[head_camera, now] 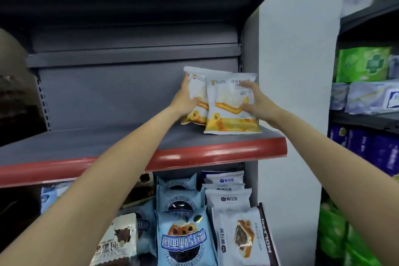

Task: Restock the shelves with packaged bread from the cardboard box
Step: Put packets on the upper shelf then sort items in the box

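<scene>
You were standing two bread packets (228,106) upright at the right end of the shelf (216,151); your left hand (187,99) and right hand (254,101) gripped their sides. Next, probably let go once they balanced.

Shop corner — grey shelving against a white wall (298,71).

The grey metal shelf unit (138,84) has a red front edge (216,153); to the right a second dark rack (367,28) holds green and pale packs — all evenly lit.
</scene>
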The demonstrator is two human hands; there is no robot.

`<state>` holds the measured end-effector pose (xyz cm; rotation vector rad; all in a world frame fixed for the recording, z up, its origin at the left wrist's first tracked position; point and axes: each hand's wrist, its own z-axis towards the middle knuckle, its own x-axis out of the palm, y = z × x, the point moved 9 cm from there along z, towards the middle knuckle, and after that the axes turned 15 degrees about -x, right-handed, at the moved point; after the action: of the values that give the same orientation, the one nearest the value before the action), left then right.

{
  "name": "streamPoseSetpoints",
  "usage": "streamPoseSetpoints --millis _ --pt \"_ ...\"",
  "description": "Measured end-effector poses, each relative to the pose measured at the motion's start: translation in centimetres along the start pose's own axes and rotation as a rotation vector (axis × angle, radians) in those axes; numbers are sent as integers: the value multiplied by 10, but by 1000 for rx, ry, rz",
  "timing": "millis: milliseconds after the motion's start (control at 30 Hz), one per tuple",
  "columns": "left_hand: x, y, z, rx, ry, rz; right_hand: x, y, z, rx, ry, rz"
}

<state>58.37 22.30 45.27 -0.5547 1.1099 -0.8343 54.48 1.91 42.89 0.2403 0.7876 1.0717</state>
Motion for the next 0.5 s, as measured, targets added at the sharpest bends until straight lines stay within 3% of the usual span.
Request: streamPoseSetpoints --millis 100,200,333,500 --pt "3 11 8 -10 -68 435 7 -10 2 4 174 -411" --pt "4 19 5 -16 -110 591 10 -11 -6 75 237 -603" --pt "-6 0 -21 34 -179 569 11 25 -17 -58 185 -627" --pt "-15 -47 -101 213 -308 307 -10 94 -53 -384 -114 -533"
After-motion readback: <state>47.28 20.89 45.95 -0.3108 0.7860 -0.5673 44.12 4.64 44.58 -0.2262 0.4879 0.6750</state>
